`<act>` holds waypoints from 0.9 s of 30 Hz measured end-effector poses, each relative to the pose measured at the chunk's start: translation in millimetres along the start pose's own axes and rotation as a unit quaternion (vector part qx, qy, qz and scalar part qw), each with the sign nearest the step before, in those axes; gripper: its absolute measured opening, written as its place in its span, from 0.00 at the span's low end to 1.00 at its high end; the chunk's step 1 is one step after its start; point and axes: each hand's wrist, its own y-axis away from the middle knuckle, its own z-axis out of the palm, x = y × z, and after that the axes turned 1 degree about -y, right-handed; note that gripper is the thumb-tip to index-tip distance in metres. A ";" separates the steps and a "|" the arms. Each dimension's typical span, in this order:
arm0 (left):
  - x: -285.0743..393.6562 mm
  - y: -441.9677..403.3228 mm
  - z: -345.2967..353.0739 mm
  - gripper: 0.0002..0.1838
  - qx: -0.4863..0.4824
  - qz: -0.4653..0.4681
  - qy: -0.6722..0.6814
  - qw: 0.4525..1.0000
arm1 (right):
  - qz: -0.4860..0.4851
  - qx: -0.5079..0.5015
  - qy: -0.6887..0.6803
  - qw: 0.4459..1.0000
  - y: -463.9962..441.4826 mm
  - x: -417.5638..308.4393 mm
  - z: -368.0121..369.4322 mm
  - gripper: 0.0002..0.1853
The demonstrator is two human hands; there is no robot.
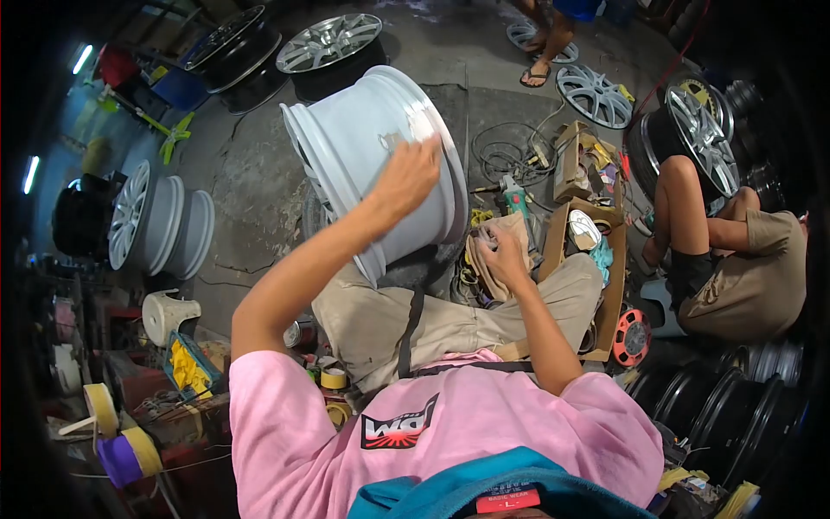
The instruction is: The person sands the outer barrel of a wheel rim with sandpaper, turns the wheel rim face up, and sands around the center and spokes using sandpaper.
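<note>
A large pale-grey wheel rim [354, 130] stands tilted in front of my knees. White patches mark its barrel close to the outer lip. My left hand [411, 176] is closed against the barrel, just below those patches. A small greyish piece shows by its fingers, too unclear to name. My right hand [508, 253] is lower, above my lap, with its fingers curled over a brown, flat, folded piece [497, 275]. Whatever those fingers grip is hard to make out. A green angle grinder [513, 197] lies on the floor just beyond my right hand.
Cardboard boxes [616, 290] with sandpaper and rags stand on the right, near a coiled cable [506, 151]. A co-worker [735, 268] sits farther right beside a dark wheel. More rims [160, 221] stand left. A white stool [170, 317] and tape rolls are lower left.
</note>
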 end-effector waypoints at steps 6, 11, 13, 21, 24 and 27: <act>34.6 26.7 -29.9 0.23 -0.258 0.076 0.246 0.931 | -0.022 -0.001 0.043 0.999 9.2 18.2 0.1 0.11; -26.8 0.4 -13.3 0.35 0.023 -0.153 0.147 0.977 | -0.014 -0.008 0.058 0.998 8.3 24.0 4.3 0.14; -18.9 3.1 0.6 0.46 0.032 -0.197 -0.014 0.980 | 0.007 -0.042 0.060 0.997 7.8 25.0 5.4 0.15; 128.0 83.3 -33.3 0.35 -0.541 0.130 0.406 0.725 | 0.026 -0.047 0.057 0.997 9.4 26.4 -4.3 0.17; 91.7 68.1 -29.6 0.26 -0.140 0.018 0.442 0.886 | 0.022 -0.012 0.043 0.999 11.6 35.3 3.9 0.16; 36.3 25.5 -33.2 0.34 -0.034 -0.075 0.236 0.968 | 0.118 -0.029 -0.009 0.993 4.3 -1.6 -8.4 0.15</act>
